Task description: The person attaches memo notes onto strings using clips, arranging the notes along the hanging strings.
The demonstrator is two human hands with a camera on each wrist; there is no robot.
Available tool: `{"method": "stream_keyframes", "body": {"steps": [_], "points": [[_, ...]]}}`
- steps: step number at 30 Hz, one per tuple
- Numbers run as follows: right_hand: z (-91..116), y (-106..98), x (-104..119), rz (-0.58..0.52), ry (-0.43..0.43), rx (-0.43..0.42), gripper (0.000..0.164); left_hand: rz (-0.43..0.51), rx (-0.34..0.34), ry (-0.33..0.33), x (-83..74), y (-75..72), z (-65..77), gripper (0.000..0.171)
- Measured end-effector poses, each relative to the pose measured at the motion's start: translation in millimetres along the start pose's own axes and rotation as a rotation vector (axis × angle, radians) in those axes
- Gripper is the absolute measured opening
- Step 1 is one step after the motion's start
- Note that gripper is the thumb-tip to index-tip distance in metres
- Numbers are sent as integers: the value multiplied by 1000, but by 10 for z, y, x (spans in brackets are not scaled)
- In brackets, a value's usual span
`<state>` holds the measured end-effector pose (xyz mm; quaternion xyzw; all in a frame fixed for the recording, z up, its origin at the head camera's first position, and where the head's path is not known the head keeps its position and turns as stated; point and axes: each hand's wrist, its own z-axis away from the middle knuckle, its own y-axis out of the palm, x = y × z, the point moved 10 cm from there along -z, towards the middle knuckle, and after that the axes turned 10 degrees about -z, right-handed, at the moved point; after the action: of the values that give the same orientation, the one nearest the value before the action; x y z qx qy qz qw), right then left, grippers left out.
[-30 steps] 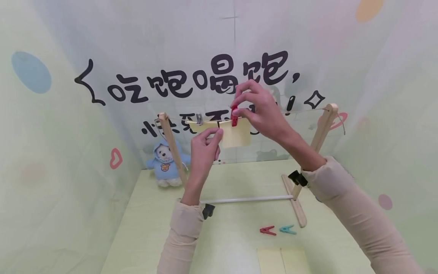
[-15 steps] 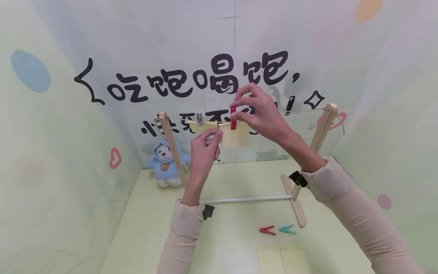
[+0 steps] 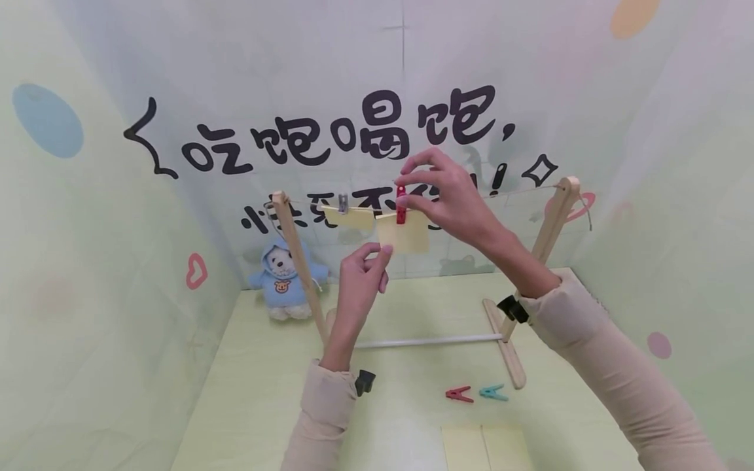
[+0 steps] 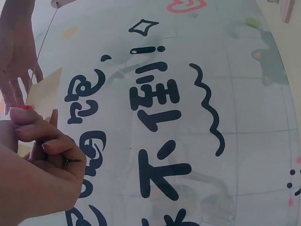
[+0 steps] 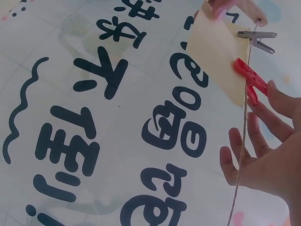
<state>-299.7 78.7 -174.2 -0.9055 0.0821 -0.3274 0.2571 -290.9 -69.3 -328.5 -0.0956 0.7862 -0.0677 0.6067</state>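
My left hand (image 3: 360,276): shifting down, pinching card (image 3: 413,237) lower left; my right hand (image 3: 453,191): pinching red clip (image 3: 401,214), seemingly fastening card.

Printed sheets (image 3: 265,59) walling a table (image 3: 250,392) suggest a staged booth.

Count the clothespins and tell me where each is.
4: a grey clothespin on the string; a red clothespin there, in the right hand; another red one and a teal one on the table. Arms may hide more.

L hand (image 3: 360,278) now lwr on yel. paper (image 3: 410,236).
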Motion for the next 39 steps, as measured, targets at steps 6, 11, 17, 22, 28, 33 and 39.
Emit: {"method": "stream_keyframes", "body": {"steps": [6, 11, 17, 22, 28, 33, 39], "points": [[59, -10, -25, 15, 34, 41, 41, 52, 8, 2, 77, 102, 48, 23], [267, -141, -18, 8, 41, 0, 44, 59, -8, -8, 114, 109, 54, 24], [762, -376, 111, -2, -15, -95, 35, 55, 1, -15, 155, 123, 60, 25], [1237, -468, 208, 27, -48, -131, 28, 44, 11, 3, 168, 144, 69, 23], [1807, -474, 293, 40, -49, -141, 45, 23, 45, 30, 203, 219, 73, 23], [2224, -435, 231, 34, -26, -145, 42, -22, 60, 46, 327, 296, 97, 24], [2641, -402, -42, 44, 87, -157, 18, -113, 160, -41, 930, 626, 607, 24]]}}
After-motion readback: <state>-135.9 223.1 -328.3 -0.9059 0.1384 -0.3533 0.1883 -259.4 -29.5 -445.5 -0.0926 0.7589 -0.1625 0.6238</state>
